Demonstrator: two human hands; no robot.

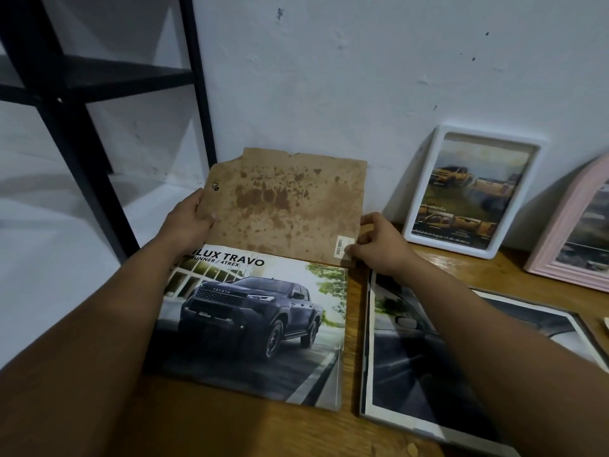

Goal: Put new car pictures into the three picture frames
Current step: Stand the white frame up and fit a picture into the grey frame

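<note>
A glossy truck brochure (pixel 257 328) is lying flat on the table (pixel 354 430), looking thin and floppy. Above it, the left hand (pixel 189 217) and right hand (pixel 379 240) are pinching the side edges of a stained backing board (pixel 283 202), which seems light, stiff and brittle.

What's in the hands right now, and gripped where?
Both hold the stained brown backing board: left hand on its left edge, right hand at its lower right corner by the barcode sticker.
</note>
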